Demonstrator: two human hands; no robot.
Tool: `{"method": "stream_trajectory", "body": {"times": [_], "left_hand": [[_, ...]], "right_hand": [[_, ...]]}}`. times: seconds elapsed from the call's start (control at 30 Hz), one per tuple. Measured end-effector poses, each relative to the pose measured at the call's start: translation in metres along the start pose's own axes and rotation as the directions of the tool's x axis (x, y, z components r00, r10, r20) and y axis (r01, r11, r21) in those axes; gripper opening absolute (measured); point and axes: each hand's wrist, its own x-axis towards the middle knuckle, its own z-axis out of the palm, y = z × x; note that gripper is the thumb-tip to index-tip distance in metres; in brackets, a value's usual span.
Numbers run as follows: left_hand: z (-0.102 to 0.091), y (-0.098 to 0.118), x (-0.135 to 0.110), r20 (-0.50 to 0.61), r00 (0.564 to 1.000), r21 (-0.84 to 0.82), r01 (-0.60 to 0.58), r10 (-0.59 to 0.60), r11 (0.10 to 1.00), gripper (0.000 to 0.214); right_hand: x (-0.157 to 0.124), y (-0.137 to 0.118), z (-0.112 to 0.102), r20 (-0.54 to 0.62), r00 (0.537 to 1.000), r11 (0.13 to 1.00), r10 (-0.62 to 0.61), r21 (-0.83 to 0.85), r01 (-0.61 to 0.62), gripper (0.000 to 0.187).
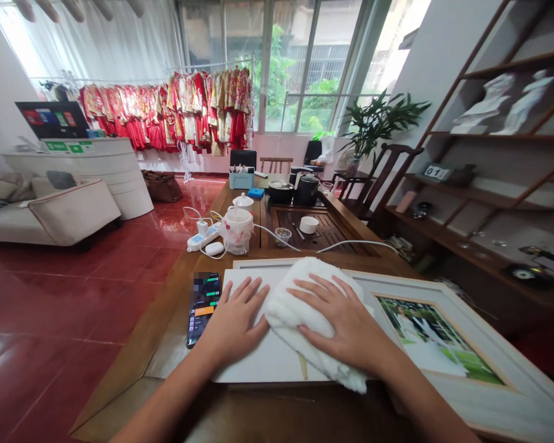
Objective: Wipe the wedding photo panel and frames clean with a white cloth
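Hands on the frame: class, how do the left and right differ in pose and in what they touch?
The left hand lies flat on the bare white frame, beside the phone; the right hand presses on the towel. The left points straight ahead, the right angles leftward. Both are open, palms down.

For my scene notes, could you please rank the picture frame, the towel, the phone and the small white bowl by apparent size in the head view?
1. White wooden picture frame
2. White fluffy towel
3. Black phone
4. Small white bowl, though it sits farther away, so true size is unsure.
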Motion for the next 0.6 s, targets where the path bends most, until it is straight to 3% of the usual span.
{"method": "stream_trajectory", "body": {"times": [0.13, 0.43, 0.6], "left_hand": [[0.000, 0.000, 0.000, -0.003, 1.000, 0.004, 0.003, -0.003, 1.000, 0.054], [0.002, -0.006, 0.001, -0.012, 1.000, -0.024, 0.025, -0.025, 0.999, 0.052], [0.002, -0.007, 0.001, -0.021, 1.000, -0.041, 0.002, -0.003, 0.999, 0.051]], "right_hand": [[0.003, -0.001, 0.001, -0.017, 1.000, 1.000, 0.010, -0.002, -0.010, 0.057], [-0.040, -0.017, 0.002, 0.008, 0.998, 0.997, -0.067, -0.027, 0.067, 0.067], [-0.027, -0.011, 0.003, -0.008, 0.998, 0.998, -0.060, 0.004, 0.060, 0.065]]}}
